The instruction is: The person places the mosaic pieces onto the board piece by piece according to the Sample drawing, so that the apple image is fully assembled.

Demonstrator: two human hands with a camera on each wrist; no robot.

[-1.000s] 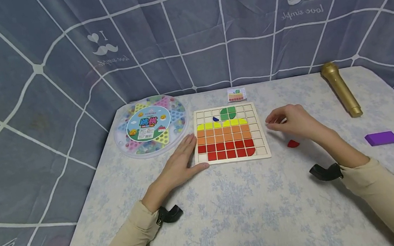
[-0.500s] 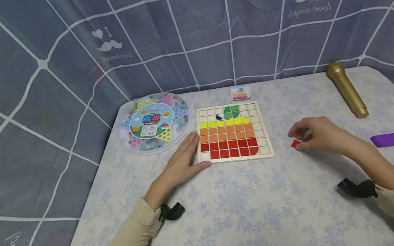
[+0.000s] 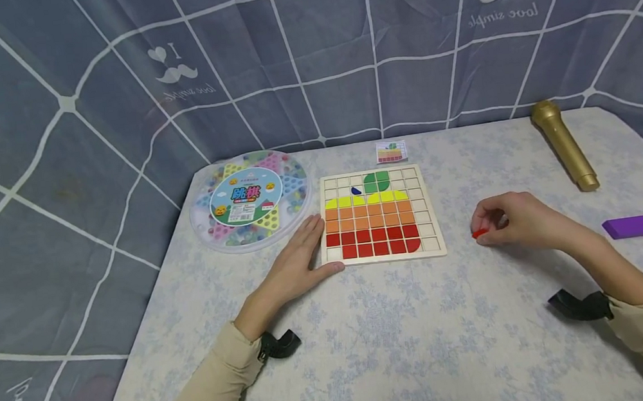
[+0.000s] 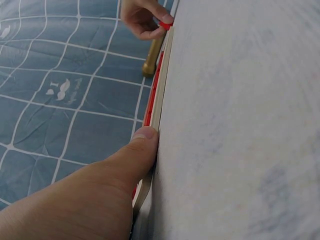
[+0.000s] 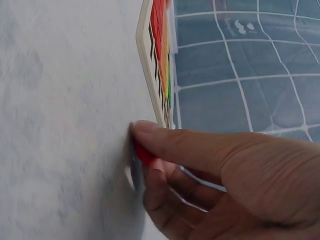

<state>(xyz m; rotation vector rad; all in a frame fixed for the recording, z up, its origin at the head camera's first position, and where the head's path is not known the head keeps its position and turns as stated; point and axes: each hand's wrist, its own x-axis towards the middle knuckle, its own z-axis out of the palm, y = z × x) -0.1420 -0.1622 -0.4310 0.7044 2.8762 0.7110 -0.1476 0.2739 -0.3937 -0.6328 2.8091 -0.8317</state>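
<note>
Two hands are in view, the left hand (image 3: 298, 264) and the right hand (image 3: 518, 219), each with one black wrist strap, so two straps. On the table (image 3: 405, 347) lies one wooden grid board (image 3: 381, 213), one round clear game case (image 3: 248, 200), one small pattern card (image 3: 391, 152), one gold microphone (image 3: 563, 143), one purple block (image 3: 630, 227) and one loose red piece (image 3: 480, 233) (pinched in the right hand's fingertips). On the board the filled rows count as two red, two orange and one yellow, five in all, topped by one green shape and one small dark blue piece. One checked curtain (image 3: 113, 85) hangs behind.
</note>
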